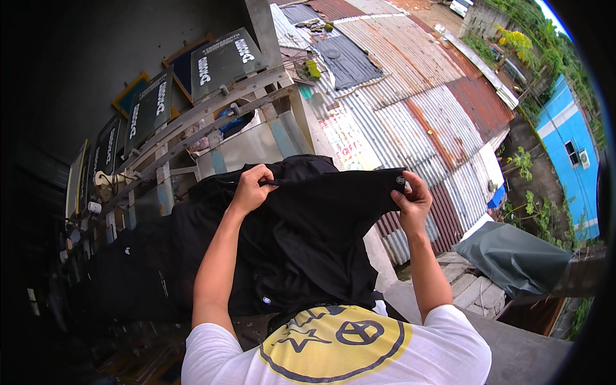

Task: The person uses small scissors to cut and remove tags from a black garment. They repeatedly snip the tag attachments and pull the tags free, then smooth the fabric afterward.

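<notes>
A black shirt is stretched between my two hands in front of me. Its upper edge runs almost level from one hand to the other, and the rest hangs down in folds. My left hand pinches the edge near the middle of the dark cloth. At the right corner, my right hand grips the fabric between thumb and fingers, beside a small round pale print. More black garments lie spread to the left, with small white marks on them; where one ends and another begins is hard to tell.
Framed screens with pale lettering lean along a metal rack at the far left. Beyond a ledge on the right, rusty corrugated roofs lie below. A grey-green tarp covers something at the right, near a blue building.
</notes>
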Motion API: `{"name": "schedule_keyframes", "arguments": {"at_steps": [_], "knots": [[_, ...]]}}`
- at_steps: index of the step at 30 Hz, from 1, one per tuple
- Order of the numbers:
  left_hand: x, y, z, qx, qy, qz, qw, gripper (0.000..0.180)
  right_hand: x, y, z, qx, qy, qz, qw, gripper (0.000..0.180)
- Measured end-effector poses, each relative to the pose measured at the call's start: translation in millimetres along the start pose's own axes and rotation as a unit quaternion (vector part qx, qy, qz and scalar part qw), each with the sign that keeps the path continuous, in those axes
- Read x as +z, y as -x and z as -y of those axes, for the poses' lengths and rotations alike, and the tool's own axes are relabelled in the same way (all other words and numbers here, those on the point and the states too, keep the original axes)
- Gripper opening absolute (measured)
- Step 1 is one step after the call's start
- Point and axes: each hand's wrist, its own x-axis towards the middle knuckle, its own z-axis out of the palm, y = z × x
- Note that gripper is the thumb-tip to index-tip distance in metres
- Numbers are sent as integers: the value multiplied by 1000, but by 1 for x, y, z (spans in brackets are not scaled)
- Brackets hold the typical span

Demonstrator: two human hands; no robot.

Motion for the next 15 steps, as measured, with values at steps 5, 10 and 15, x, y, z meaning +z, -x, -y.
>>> {"name": "schedule_keyframes", "arguments": {"at_steps": [5,10,15], "knots": [[33,-35,-12,62,-39,-217,973,17,-47,-34,-27,93,156,-152,972,53],[31,-23,-20,-59,133,108,983,6,-62,-10,-65,169,552,-13,817,63],[4,3,-18,29,129,555,822,53,12,44,-38,56,481,118,867,25]]}}
